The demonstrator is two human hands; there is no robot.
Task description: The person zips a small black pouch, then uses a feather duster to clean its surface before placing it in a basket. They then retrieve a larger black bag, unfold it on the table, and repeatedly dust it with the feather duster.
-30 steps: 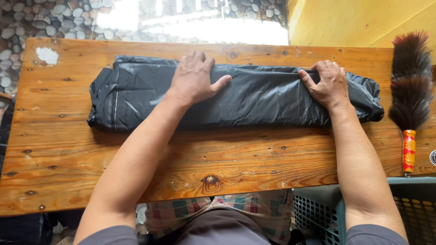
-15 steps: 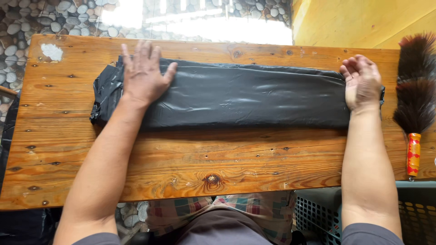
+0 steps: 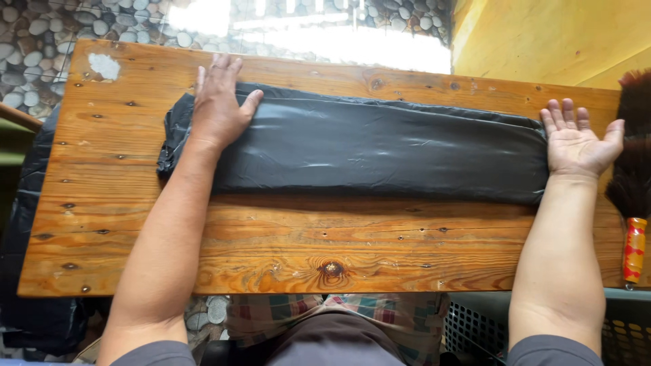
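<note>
Wooden table bare along near edge, flat open hands pinning folded black bag ends, duster right.

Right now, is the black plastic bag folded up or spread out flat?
Folded. The black plastic bag lies as a long, narrow band across the wooden table, layered edges showing along its top, left hand pressing one end.

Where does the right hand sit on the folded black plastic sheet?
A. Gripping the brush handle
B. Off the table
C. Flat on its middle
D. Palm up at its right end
D: the right hand lies palm up, fingers spread, at the right end of the black plastic sheet.
</note>
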